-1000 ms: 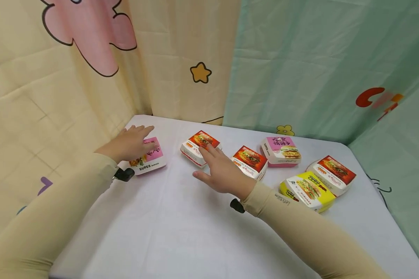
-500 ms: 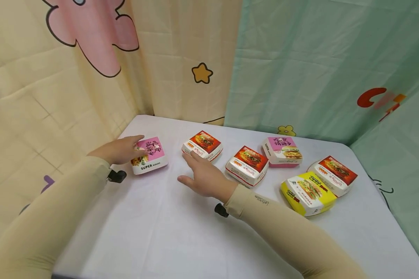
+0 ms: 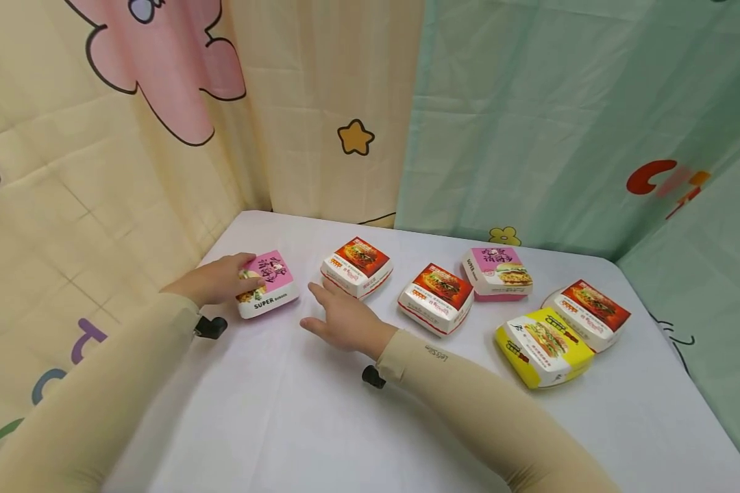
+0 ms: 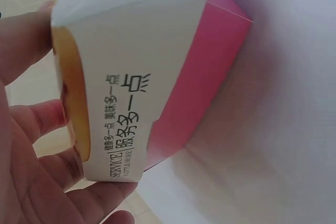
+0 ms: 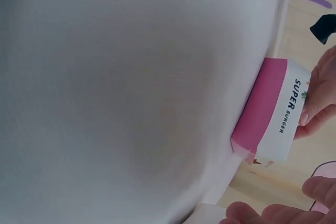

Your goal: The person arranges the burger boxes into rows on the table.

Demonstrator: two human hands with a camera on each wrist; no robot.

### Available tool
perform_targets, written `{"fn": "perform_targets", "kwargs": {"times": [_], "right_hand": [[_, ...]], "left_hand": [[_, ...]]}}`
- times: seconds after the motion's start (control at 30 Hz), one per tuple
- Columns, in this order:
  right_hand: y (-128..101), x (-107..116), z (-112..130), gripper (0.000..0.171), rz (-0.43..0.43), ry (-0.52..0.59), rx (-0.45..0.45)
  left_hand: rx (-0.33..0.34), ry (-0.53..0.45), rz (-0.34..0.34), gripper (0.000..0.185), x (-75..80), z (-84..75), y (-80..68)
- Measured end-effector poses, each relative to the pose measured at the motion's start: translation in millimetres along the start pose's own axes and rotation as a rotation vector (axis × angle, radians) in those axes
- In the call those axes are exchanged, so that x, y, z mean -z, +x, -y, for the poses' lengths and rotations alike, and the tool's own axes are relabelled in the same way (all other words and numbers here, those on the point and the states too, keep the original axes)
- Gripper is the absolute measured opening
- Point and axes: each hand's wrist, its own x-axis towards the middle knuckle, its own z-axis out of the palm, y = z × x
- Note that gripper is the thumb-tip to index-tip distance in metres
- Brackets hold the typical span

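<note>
My left hand (image 3: 216,279) grips a pink-and-white burger box (image 3: 273,281) at the table's far left, its thumb over the lid and fingers spread along the far side. Close up in the left wrist view, the box's white side with dark lettering (image 4: 126,108) and pink base show beside the fingers (image 4: 37,119). My right hand (image 3: 348,320) holds nothing; it hovers over the cloth with fingers outstretched, just in front of a red-and-white burger box (image 3: 358,266). A second red-and-white box (image 3: 438,298) lies to its right.
Farther right stand another pink-and-white box (image 3: 498,272), a yellow burger box (image 3: 545,346) and a third red-topped box (image 3: 592,311) touching or overlapping it. A white cloth (image 3: 321,424) covers the table. Patterned curtains (image 3: 321,82) rise along the back and sides.
My right hand has drawn left and nearer, uncovering the red-and-white boxes. The left hand has come down from above the pink-and-white burger box onto its left side.
</note>
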Motion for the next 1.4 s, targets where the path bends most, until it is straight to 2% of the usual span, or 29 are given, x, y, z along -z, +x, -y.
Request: {"fn": "perform_targets", "kwargs": {"times": [0.23,0.43,0.8,0.93,1.4], "right_hand": [[1.8,-5.3,-1.6,0.076,0.001,-0.007,0.036],[2.3,-6.0,1.0,0.077,0.032,0.013,0.027],[1.6,-7.6,0.7,0.077,0.022,0.012,0.038],[1.5,-7.3,1.7,0.077,0.016,0.009,0.047],[0.5,-9.1,0.3,0.078,0.024,0.023,0.033]], "left_hand": [[0.005,-0.024,-0.015,0.089,-7.1,-3.3,-4.8],[0.009,-0.047,-0.024,0.088,-10.6,-9.4,-9.0],[0.018,-0.033,-0.032,0.087,-17.8,-21.2,-14.3],[0.036,-0.035,-0.027,0.085,-20.2,-27.5,-16.7],[0.025,-0.017,-0.021,0.081,-29.0,-49.4,-26.1]]}}
